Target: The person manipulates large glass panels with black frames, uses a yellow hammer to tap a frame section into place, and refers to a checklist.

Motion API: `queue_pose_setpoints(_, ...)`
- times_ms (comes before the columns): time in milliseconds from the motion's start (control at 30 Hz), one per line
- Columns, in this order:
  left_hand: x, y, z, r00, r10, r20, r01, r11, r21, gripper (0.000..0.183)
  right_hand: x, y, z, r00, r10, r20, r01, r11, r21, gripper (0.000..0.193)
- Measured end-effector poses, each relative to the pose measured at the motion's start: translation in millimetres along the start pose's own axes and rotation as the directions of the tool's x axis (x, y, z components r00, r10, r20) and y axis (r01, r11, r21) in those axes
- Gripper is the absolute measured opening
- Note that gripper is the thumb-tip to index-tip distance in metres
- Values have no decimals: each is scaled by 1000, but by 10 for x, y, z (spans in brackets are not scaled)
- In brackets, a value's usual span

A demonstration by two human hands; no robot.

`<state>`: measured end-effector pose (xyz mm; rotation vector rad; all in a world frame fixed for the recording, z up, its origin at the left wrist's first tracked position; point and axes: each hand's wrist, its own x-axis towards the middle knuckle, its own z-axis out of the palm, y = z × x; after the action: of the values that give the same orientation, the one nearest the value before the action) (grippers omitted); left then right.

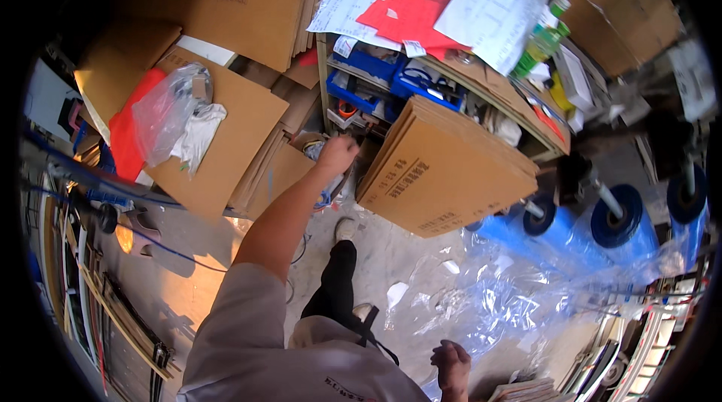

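My left arm reaches forward, and my left hand [340, 154] is closed in front of the shelf unit, just left of a stack of flat cardboard sheets [451, 176]. Whatever its fingers hold, if anything, is hidden. The stack stands tilted against the shelf unit, with dark print on its front sheet. My right hand [451, 364] hangs low at my right side, fingers loosely bent and apart, with nothing in them. Left of my left forearm lie more cardboard sheets [252, 105], topped with a clear plastic bag [162, 127], a whitish cloth [201, 131] and a red piece [131, 124].
Papers [492, 15] and a red sheet [410, 18] lie on the shelf top, with blue bins [425, 82] below. Blue film rolls [620, 218] stand at the right, and clear plastic film [511, 297] covers floor there. Long strips [113, 304] lie at lower left.
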<state>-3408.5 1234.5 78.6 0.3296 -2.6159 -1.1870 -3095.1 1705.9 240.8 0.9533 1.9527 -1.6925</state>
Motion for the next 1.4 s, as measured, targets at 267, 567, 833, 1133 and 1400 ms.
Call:
queue_pose_setpoints(267,1846,-818,471,959,-235,-160,183,940,-287,37,396,-910,900,960,278,36,-273,957,-94,41)
queue_pose_setpoints(567,1926,-278,408,548,-372,749,518,854,46,39,993,-1389,1308,952,231,202,-165,940,-298,35)
queue_pose_setpoints(833,1680,-400,406,725,-81,684,237,962,-138,34,1203,-1729,1475,902,-3,432,203,886,-417,29)
queue_pose_setpoints(1133,493,-370,-125,802,-284,526,292,954,70,24,1262,-1789,1617,866,147,478,141,846,-515,38)
queue_pose_setpoints(1400,-749,139,19,851,-500,163,521,841,-143,24,1621,-1810,1531,825,165,540,169,840,-515,35)
